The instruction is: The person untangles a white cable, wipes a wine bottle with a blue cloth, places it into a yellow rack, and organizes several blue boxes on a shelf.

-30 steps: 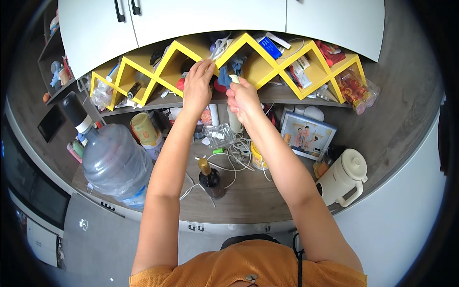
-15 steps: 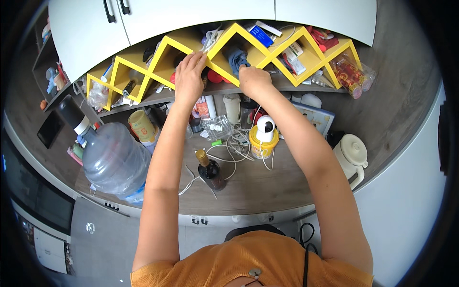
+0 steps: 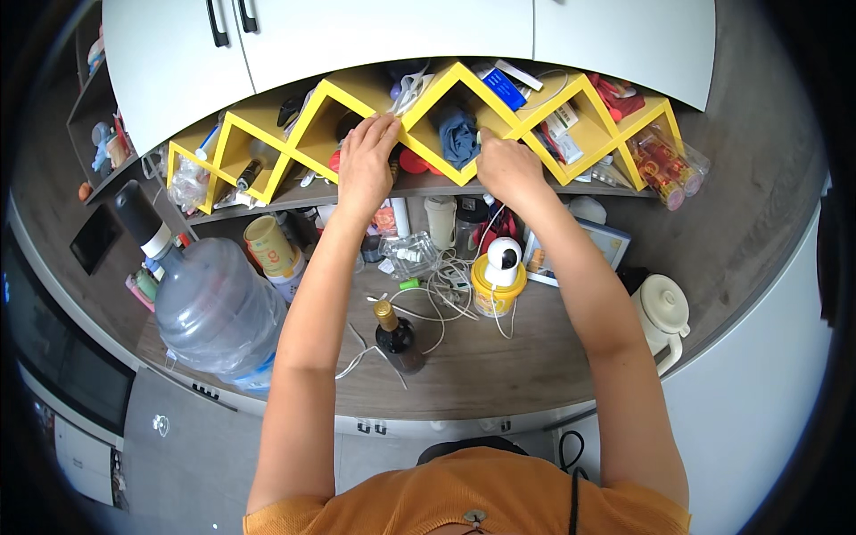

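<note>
Blue cloth [image 3: 458, 141] lies bunched in a diamond compartment at the upper centre of the frame, inside a zigzag yellow rack [image 3: 430, 93] below white cabinet doors [image 3: 392, 36]. The right hand [image 3: 511, 168] is at that compartment's lower right edge, just beside the cloth. It is narrow, its fingers curled in and mostly hidden; whether they pinch the cloth, the rack or neither, I cannot tell. The left hand [image 3: 366, 165], a little left of the centre top, lies back upward against the rack where two slanted boards meet. Its fingers are stretched and close together, and I cannot tell whether it grips the edge.

Other compartments hold small odds and ends, among them a blue box [image 3: 502, 89] right of the cloth. At the rack's right end, upper right of the frame, clear containers with red contents [image 3: 664, 169] lean outward.

On the dark wood desk [image 3: 481, 374], a dark bottle [image 3: 399, 343] with a gold top stands near the middle of the frame. Tangled white cables [image 3: 437, 299] spread behind it, close to clear plastic packaging [image 3: 412, 256]. To their right, a white round-headed camera [image 3: 504, 252] sits on a yellow tub [image 3: 497, 287]. A large clear water bottle [image 3: 218, 299] with a black-topped pump [image 3: 141, 214] fills the left side, beside a yellow cup [image 3: 270, 242]. A framed photo [image 3: 596, 245] and a cream jug [image 3: 666, 308] stand to the right, partly behind the right forearm.
</note>
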The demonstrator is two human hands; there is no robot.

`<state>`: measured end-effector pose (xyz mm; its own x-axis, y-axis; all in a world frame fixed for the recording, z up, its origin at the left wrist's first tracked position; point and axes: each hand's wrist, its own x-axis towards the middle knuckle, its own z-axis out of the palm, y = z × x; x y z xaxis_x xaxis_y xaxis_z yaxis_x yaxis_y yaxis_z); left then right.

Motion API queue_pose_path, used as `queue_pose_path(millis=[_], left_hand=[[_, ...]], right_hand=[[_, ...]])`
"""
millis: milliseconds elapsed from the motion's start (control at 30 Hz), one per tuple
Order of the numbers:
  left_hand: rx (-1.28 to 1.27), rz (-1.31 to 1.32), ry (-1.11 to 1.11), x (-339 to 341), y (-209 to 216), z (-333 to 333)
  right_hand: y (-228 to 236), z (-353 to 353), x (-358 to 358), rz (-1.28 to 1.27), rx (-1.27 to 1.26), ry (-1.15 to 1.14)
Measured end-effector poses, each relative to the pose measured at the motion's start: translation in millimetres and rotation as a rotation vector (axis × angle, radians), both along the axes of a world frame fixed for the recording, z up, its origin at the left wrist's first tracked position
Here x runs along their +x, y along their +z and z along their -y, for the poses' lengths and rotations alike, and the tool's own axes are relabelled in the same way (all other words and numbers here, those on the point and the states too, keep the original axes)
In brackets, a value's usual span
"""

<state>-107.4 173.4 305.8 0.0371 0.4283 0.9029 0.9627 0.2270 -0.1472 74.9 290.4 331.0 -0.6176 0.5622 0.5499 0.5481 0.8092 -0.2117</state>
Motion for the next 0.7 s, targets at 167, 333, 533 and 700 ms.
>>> queue_pose_path(millis=[167, 333, 533, 700], left_hand=[[0.003, 0.008, -0.037, 5, 1, 0], [0.017, 0.007, -0.085, 4, 2, 2], [0.015, 0.006, -0.067, 3, 1, 4], [0.025, 0.018, -0.042, -1, -2, 1]], right_hand=[[16, -24, -47, 0.121, -0.115, 0.021], [8, -63, -98, -0.104, -0.215, 0.054], [18, -39, -102, 0.254, -0.065, -0.07], [17, -42, -89, 0.54, 0.069, -0.038]])
